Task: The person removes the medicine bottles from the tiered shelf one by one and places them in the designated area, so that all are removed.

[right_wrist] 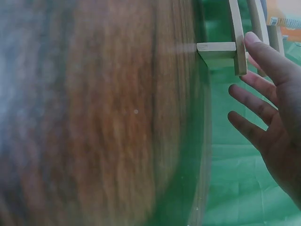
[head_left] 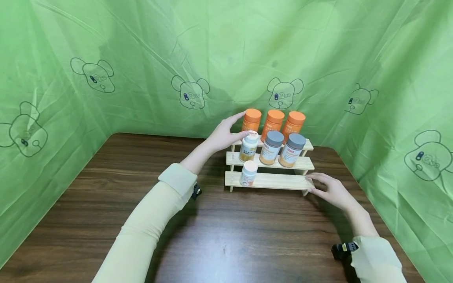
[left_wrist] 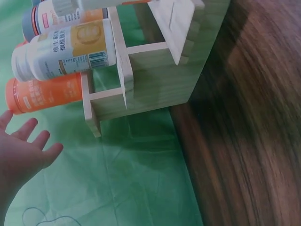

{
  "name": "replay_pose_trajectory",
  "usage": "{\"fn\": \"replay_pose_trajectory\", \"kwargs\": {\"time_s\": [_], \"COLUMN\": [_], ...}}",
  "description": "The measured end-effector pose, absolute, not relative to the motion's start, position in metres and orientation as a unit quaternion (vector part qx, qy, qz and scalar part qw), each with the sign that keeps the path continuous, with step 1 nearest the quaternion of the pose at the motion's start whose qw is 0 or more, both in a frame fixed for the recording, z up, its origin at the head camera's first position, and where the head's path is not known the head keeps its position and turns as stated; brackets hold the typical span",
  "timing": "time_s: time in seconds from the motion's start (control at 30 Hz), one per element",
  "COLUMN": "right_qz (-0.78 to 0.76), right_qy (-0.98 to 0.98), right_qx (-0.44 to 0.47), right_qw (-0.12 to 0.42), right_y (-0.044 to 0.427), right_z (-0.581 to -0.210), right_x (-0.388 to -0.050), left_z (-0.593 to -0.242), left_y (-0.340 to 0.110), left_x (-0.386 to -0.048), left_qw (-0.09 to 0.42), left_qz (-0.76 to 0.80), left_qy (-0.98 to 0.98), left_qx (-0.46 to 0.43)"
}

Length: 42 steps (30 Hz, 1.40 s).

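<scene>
My left hand (head_left: 224, 135) reaches to the left end of a three-tier wooden rack (head_left: 279, 181), fingers stretched out. Its index fingertip is at the cap of the leftmost orange bottle (head_left: 251, 118), its thumb tip by the cap of a white bottle (head_left: 249, 147) with a yellow label. In the left wrist view, spread fingers (left_wrist: 34, 134) lie beside the orange bottle (left_wrist: 44, 94). My right hand (head_left: 330, 190) holds the right end of the lowest tier between thumb and index finger. Its other fingers (right_wrist: 251, 103) extend loosely in the right wrist view.
Two more orange bottles (head_left: 273, 120) stand on the top tier. Two grey-capped bottles (head_left: 270, 149) share the middle tier with the white one. A small white bottle (head_left: 248, 175) stands at the lowest tier's left. Green cloth (head_left: 230, 51) surrounds the dark wooden table (head_left: 226, 236).
</scene>
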State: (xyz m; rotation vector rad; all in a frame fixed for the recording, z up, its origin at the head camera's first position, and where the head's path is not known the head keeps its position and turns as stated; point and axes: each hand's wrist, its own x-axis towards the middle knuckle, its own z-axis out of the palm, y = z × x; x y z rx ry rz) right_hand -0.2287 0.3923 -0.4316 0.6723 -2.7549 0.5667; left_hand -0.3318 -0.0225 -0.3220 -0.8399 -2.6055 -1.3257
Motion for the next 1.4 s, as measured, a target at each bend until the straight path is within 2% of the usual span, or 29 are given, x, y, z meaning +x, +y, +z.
{"fn": "replay_pose_trajectory", "kwargs": {"time_s": [0.37,0.7,1.4], "right_qz": [0.235,0.268,0.284], "right_qy": [-0.950,-0.949,-0.946], "right_qx": [0.185,0.164,0.156], "right_qw": [0.086,0.035,0.031], "right_y": [0.399,0.397,0.399], "right_z": [-0.437,-0.435,-0.432], "right_x": [-0.236,-0.239,-0.243], "left_z": [-0.320,-0.322,-0.321], "left_y": [-0.009,0.001,0.001], "left_x": [-0.351,-0.365,-0.361], "left_qw": [0.041,0.073,0.117], "left_qz": [-0.523,-0.557,-0.601], "left_qy": [-0.815,-0.792,-0.768], "left_qx": [-0.246,-0.238,-0.188]}}
